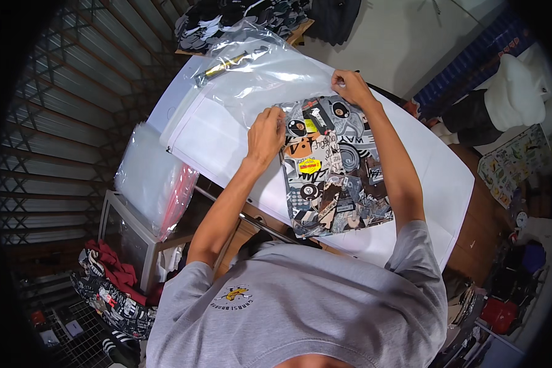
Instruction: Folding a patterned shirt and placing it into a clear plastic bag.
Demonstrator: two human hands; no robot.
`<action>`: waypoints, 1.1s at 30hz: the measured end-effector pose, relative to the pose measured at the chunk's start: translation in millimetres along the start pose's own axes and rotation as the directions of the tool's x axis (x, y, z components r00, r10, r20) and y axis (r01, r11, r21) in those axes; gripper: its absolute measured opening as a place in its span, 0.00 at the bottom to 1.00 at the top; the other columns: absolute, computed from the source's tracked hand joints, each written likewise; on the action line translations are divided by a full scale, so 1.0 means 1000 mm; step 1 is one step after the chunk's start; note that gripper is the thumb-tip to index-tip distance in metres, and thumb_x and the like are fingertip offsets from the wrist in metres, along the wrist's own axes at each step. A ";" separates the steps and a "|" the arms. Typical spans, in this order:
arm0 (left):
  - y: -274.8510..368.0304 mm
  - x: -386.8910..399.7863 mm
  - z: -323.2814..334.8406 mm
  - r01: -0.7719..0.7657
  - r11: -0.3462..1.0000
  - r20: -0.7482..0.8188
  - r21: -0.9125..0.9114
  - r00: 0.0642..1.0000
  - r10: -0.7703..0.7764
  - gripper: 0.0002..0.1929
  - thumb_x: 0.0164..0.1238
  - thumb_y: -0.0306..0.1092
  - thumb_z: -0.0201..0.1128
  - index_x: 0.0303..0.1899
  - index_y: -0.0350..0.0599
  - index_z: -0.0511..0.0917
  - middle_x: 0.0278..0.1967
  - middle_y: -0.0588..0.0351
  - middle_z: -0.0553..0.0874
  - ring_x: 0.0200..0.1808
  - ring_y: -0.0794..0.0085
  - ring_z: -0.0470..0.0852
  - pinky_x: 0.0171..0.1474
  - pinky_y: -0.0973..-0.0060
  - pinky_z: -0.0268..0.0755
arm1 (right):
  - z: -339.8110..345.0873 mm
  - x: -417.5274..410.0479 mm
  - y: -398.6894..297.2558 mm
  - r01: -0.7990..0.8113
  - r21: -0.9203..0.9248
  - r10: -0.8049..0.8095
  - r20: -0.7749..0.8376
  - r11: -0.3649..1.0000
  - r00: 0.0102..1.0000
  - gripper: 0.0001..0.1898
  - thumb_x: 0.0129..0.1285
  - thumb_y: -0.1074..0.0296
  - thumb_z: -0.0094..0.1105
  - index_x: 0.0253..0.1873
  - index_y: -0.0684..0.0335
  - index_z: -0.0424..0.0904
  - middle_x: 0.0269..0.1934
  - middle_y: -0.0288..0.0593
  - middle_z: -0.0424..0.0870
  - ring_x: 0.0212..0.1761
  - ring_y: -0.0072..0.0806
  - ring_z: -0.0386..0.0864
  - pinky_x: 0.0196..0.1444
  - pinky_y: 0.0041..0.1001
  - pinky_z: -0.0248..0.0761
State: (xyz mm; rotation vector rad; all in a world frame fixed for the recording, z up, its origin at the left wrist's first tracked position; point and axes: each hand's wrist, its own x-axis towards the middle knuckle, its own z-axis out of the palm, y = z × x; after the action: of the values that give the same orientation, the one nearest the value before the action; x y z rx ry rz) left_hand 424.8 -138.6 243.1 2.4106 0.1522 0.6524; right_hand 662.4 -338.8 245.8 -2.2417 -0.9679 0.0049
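Note:
A folded garment (345, 175) with a grey, black and brown graphic print lies on the white table, a dark tag and a yellow sticker on it. My left hand (267, 135) is at its upper left corner, fingers curled on the edge of a clear plastic bag (276, 78). At the upper right corner my right hand (352, 87) pinches the bag's edge between thumb and fingertips. The bag spreads over the table beyond the garment; how far it covers the garment is hard to tell. Under or in the far part of the bag is a yellow and black tool, its kind unclear.
The white table (428, 184) extends on both sides. A stack of clear plastic bags (152, 170) rests on a glass-sided case at the left. Dark items are piled (244, 20) beyond the table. A white mannequin (510, 96) in dark shorts stands at the right.

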 end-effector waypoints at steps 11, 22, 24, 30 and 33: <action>0.004 0.007 0.015 0.025 1.000 0.071 0.013 0.997 -0.026 0.06 0.62 0.27 0.70 0.41 0.42 0.86 0.39 0.49 0.86 0.41 0.55 0.88 0.44 0.62 0.80 | -0.026 -0.029 0.035 -0.154 0.038 0.157 -0.105 0.987 0.982 0.07 0.60 0.75 0.72 0.41 0.69 0.82 0.30 0.39 0.85 0.32 0.23 0.79 0.40 0.27 0.76; 0.011 -0.004 0.020 -0.046 0.995 -0.035 0.084 0.998 0.049 0.12 0.58 0.27 0.72 0.44 0.43 0.85 0.42 0.47 0.85 0.46 0.51 0.84 0.52 0.58 0.77 | -0.028 -0.057 0.061 -0.245 0.071 0.255 -0.266 0.967 0.930 0.07 0.57 0.72 0.74 0.39 0.64 0.86 0.30 0.44 0.89 0.33 0.32 0.86 0.42 0.30 0.78; 0.029 -0.005 0.026 -0.182 0.981 -0.085 0.068 0.978 0.188 0.14 0.57 0.24 0.70 0.47 0.42 0.84 0.43 0.45 0.85 0.49 0.49 0.83 0.55 0.56 0.75 | -0.025 -0.062 0.068 -0.219 0.084 0.235 -0.305 0.972 0.923 0.07 0.57 0.71 0.75 0.39 0.63 0.87 0.30 0.44 0.89 0.33 0.32 0.86 0.42 0.31 0.78; 0.082 0.003 0.096 -0.441 0.891 0.218 -0.103 0.864 0.453 0.25 0.67 0.42 0.66 0.61 0.37 0.76 0.61 0.44 0.81 0.66 0.49 0.75 0.70 0.53 0.63 | -0.025 -0.057 0.063 -0.244 0.084 0.258 -0.283 0.966 0.924 0.07 0.57 0.71 0.75 0.39 0.63 0.87 0.31 0.45 0.90 0.33 0.32 0.88 0.42 0.31 0.79; 0.090 0.013 0.129 -0.494 0.869 0.328 0.041 0.828 0.455 0.35 0.73 0.56 0.59 0.70 0.37 0.69 0.71 0.42 0.72 0.76 0.47 0.64 0.76 0.47 0.53 | -0.022 -0.057 0.059 -0.214 0.120 0.241 -0.300 0.969 0.923 0.07 0.57 0.71 0.75 0.39 0.64 0.88 0.31 0.45 0.90 0.33 0.30 0.88 0.42 0.30 0.80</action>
State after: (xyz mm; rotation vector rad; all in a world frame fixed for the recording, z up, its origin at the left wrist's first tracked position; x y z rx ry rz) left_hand 495.3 -277.5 215.2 2.6547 -0.5781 0.4733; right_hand 664.3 -417.3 213.0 -2.1794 -0.5248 -0.1967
